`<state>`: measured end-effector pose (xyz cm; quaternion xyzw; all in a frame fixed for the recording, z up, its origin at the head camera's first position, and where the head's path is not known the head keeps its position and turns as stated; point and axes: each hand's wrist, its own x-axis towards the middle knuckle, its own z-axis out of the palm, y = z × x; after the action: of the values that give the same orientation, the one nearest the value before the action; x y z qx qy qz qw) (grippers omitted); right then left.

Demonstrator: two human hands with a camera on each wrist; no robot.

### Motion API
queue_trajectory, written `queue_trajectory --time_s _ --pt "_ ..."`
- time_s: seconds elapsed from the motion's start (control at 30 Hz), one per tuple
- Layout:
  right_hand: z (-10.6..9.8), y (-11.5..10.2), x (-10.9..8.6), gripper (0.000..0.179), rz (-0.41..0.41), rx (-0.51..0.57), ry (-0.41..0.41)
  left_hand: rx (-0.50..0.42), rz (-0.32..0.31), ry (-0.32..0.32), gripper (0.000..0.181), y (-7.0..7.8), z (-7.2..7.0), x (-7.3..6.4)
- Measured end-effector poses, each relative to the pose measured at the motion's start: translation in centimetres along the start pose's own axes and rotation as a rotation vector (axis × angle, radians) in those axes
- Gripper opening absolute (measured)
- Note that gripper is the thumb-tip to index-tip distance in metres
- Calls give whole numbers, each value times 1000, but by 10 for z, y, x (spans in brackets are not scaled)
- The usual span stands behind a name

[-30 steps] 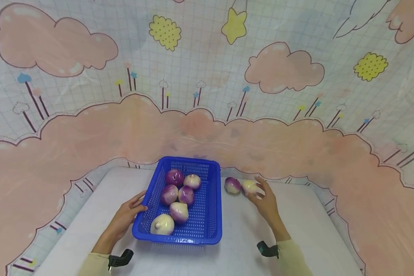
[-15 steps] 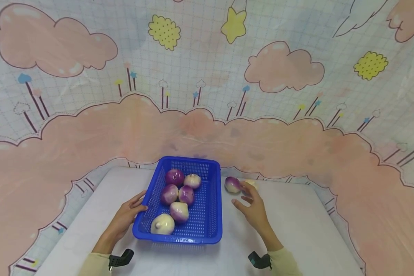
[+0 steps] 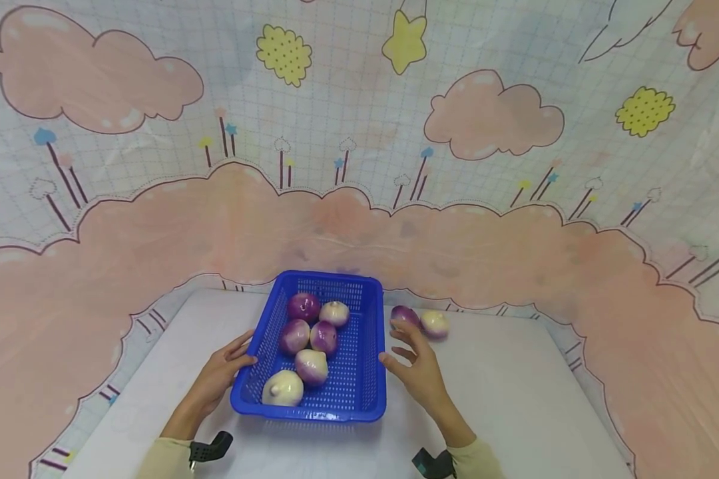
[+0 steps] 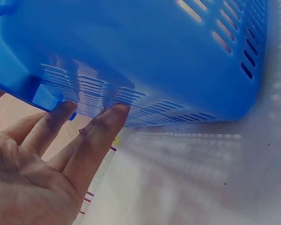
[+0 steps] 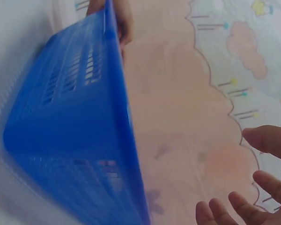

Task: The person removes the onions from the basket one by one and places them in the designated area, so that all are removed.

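Note:
A blue plastic basket (image 3: 359,346) holds several glossy purple-and-white onions (image 3: 311,368) along its left side. My left hand (image 3: 218,376) holds the basket's left edge, its thumb over the rim and its fingertips against the slotted outer wall in the left wrist view. To the right of the basket my right hand (image 3: 422,372) hovers with its fingers spread and nothing in them. Its thumb tip is right at the basket's right rim in the head view. Two more onions lie on the table beyond the hand: a purple one (image 3: 403,314), partly hidden by the fingers, and a paler one (image 3: 435,324).
The white table (image 3: 527,392) runs to a cloth backdrop (image 3: 347,233) printed with clouds and stars, which rises behind and at both sides. Each wrist carries a black strapped device, such as the right wrist device (image 3: 434,463).
My right hand has left the paler onion, passed in front of the purple one and come left to the basket's right side. The left hand and the basket stay in place.

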<state>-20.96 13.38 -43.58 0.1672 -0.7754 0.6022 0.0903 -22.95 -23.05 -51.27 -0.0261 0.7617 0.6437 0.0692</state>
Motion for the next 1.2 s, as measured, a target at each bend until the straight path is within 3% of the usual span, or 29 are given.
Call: queue_trajectory --time_s 0.13,0.47,0.83,1.2 --pt "10 -10 0 58 58 6 -66 1 2 1 64 0 0 1" --pt "41 17 8 57 167 3 -189 -1 -10 2 64 3 2 1" --pt "74 21 15 55 232 -134 -276 5 -6 7 64 2 1 0" --pt "100 25 24 74 385 -182 -295 8 -8 3 65 -2 1 2"
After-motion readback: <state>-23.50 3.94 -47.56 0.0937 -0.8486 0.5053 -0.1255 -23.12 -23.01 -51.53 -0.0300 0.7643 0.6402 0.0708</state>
